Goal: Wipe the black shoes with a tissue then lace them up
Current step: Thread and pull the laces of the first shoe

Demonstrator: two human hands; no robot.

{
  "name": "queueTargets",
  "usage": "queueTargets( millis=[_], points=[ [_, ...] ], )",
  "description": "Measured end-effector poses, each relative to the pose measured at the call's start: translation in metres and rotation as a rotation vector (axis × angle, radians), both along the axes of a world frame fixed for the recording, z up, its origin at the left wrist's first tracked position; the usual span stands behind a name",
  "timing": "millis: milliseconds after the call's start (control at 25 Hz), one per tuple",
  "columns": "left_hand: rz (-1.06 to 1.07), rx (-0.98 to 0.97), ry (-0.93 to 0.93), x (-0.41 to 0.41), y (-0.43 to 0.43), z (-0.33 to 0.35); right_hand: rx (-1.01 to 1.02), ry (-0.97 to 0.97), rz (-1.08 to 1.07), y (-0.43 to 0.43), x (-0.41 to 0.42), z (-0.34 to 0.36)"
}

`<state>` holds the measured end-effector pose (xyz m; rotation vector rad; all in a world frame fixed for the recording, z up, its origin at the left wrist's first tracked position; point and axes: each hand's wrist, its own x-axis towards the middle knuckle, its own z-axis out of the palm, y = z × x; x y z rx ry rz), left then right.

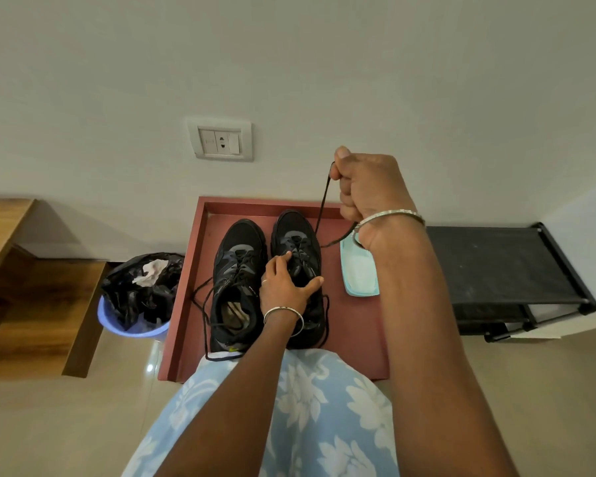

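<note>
My left hand [286, 287] spread flat on shoe [298, 232], steadying it; my right hand [369, 187] pinches lace [324, 201] above shoe, to tighten.

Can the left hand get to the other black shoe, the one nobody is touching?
Probably yes. The left hand rests on the shoe being laced, and the other shoe stands right beside it, with nothing between them. The right hand holds the lace up, out of the way.
</note>
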<state>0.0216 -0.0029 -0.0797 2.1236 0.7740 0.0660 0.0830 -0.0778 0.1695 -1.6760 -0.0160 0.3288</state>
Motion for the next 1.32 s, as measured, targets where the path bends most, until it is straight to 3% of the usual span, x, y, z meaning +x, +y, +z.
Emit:
queueTargets(
  millis=[160,360,480,680,1000,1320],
  points=[
    [-0.054,0.006,0.091,0.008,0.001,0.007,0.02,0.018,0.032,0.01,0.002,0.0],
    [-0.103,-0.174,0.134,0.005,0.021,0.021,-0.111,-0.006,0.128,-0.001,-0.009,-0.001],
    [0.101,-0.053,0.083,-0.006,0.023,0.037,-0.136,-0.047,0.088,-0.017,-0.02,-0.002],
    [0.204,-0.079,0.264,-0.025,0.003,0.042,-0.087,0.004,0.068,-0.046,-0.055,-0.018],
    [0.374,0.029,0.248,-0.017,-0.027,0.052,-0.006,0.055,-0.01,-0.094,-0.064,-0.023],
    [0.285,0.181,0.147,-0.014,-0.011,0.049,0.038,0.059,-0.055,-0.1,-0.054,-0.034]
  ],
)
